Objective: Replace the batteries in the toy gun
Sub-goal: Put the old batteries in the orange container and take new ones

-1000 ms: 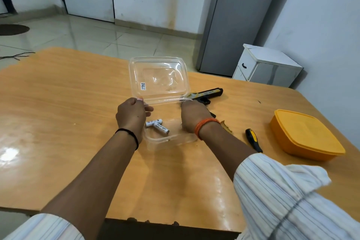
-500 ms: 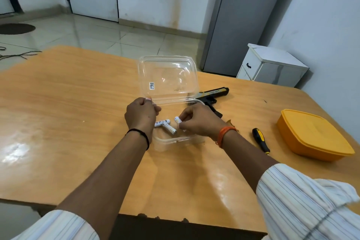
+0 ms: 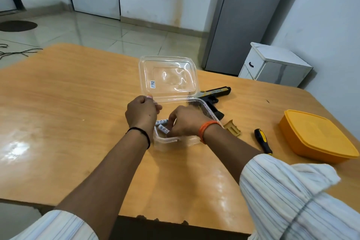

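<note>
Head view shows the left grip (image 3: 141, 112) pinching the clear lid (image 3: 168, 81) while the right grip (image 3: 185, 121) curls over batteries (image 3: 163, 125) beneath it, toy gun (image 3: 213, 99) just beyond; a loose pinch could drop one.

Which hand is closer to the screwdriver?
Right. The right hand reaches into the clear box, just left of the screwdriver in the picture. The left hand grips the lid's edge, farther left.

Wooden table (image 3: 68, 103) bearing clear container (image 3: 202, 111), toy gun (image 3: 212, 95), screwdriver (image 3: 263, 140), yellow box (image 3: 315, 134)
</note>
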